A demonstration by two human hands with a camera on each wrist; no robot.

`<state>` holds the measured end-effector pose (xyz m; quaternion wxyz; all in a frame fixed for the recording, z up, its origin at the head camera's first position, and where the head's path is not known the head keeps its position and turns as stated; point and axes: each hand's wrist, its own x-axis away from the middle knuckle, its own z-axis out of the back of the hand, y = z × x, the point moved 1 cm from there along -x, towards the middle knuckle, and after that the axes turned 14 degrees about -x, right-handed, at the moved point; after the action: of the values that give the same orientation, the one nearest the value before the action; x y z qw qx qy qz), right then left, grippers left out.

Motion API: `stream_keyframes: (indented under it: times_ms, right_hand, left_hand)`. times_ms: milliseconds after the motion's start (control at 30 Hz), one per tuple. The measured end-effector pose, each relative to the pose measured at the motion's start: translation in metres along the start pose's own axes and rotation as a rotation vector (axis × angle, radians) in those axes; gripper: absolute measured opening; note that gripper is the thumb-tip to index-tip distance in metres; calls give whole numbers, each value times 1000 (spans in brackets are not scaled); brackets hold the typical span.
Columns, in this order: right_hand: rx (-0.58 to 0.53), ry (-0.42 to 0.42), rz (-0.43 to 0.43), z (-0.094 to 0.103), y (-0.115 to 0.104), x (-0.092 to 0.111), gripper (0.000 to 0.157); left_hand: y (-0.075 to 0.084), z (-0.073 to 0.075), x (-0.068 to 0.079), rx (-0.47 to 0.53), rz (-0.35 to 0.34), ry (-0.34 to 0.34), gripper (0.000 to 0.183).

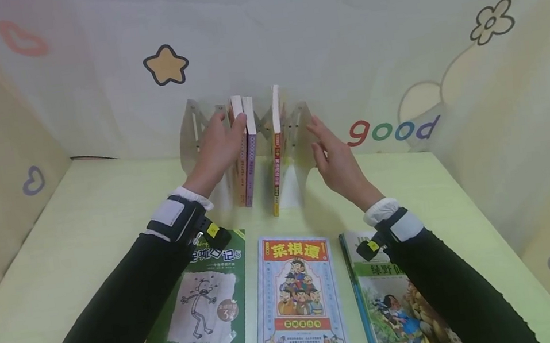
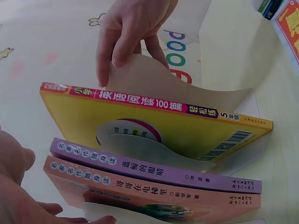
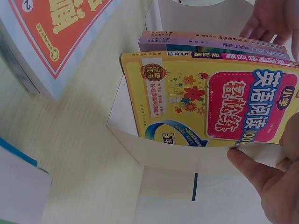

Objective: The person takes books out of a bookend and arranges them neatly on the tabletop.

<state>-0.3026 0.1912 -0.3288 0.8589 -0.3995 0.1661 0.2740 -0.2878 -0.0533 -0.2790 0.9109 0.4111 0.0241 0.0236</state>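
Note:
A pale book stand (image 1: pixel 302 150) with upright curved plates stands at the back of the table. Between its plates stand an orange-pink book (image 2: pixel 140 186), a purple book (image 2: pixel 159 163) and, apart to their right, a yellow workbook (image 3: pixel 182 98). My left hand (image 1: pixel 216 149) is at the stand's left side by the upper edges of the orange-pink and purple books, its fingers loosely spread in the left wrist view. My right hand (image 1: pixel 341 165) pinches the upper edge of the right end plate, with fingers on the inner side and the thumb outside.
Nearer me on the pale table (image 1: pixel 71 244) lie a green book (image 1: pixel 206 319), a light-blue book (image 1: pixel 297 299) and picture books (image 1: pixel 374 291) partly under my right forearm. A printed curtain (image 1: pixel 257 35) hangs close behind the stand.

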Motion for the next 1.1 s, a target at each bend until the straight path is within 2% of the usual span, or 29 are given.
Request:
stream_keyframes:
  times_ms: [100,267,367,533,833,1100]
  right_hand:
    - [-7,-1,-8,0,-2,1,47]
    - [3,0,-13,0,-3,3,47]
    - [9,4,-2,1,-4,3,47]
    - [12,7,12,1,-5,3,47]
    - [8,2,26,1,-5,1,47]
    - [0,10,31,-1,-5,0,46]
  left_hand:
    - [-2,-2,-3,-2,8,-1,76]
    - [-5,-5,-6,22,36,-64,77]
    - [-5,-5,-5,59,44,-101,77]
    - [-7,-6,-2,115,43,-124,77]
    - [-14,-9,-2,148,57,-98,82]
    - [-15,-9,2,155,76,-119,83]
